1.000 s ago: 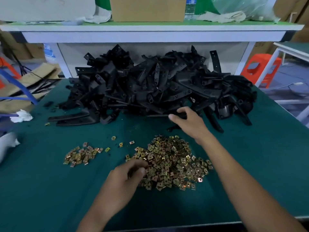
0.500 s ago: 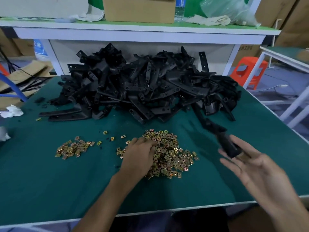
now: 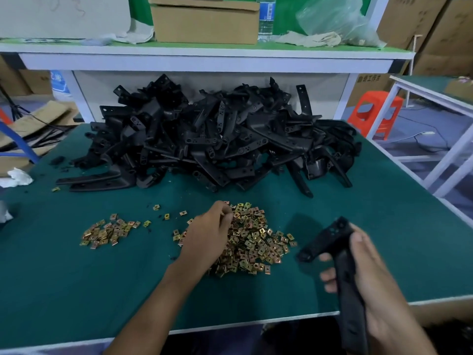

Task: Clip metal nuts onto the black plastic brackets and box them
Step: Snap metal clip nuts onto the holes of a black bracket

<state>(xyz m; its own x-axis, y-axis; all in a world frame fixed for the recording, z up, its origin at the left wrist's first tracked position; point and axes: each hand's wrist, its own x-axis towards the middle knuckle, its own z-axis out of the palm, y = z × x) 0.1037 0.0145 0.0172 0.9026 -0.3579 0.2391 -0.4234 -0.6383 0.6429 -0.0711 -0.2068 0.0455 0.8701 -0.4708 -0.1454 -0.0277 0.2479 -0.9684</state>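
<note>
The green counter (image 3: 384, 239) is filling most of the view, with a white shelf (image 3: 204, 60) running along its far side. A big pile of black brackets (image 3: 217, 139) is lying across the far half of the counter, right against the shelf's base. A cardboard box (image 3: 204, 24) is sitting on the shelf above it, with a water bottle (image 3: 265, 19) standing just to its right. An orange stool (image 3: 373, 111) is standing on the floor to the far right.

The right hand (image 3: 371, 280) is holding a single bracket (image 3: 330, 239) above the near right edge of the counter. Its fingers (image 3: 327, 274) are curling round the bracket's long arm, and the short, holed end is pointing away from the person.

The left hand (image 3: 204, 237) is resting palm down on the left side of the large heap of metal nuts (image 3: 258, 242) in the near middle of the counter. Its fingers (image 3: 225, 213) are bending down into the heap; I cannot tell whether they are pinching a nut.

A small heap of nuts (image 3: 107, 231) is lying well to the left, with a few stray ones between the two heaps.
</note>
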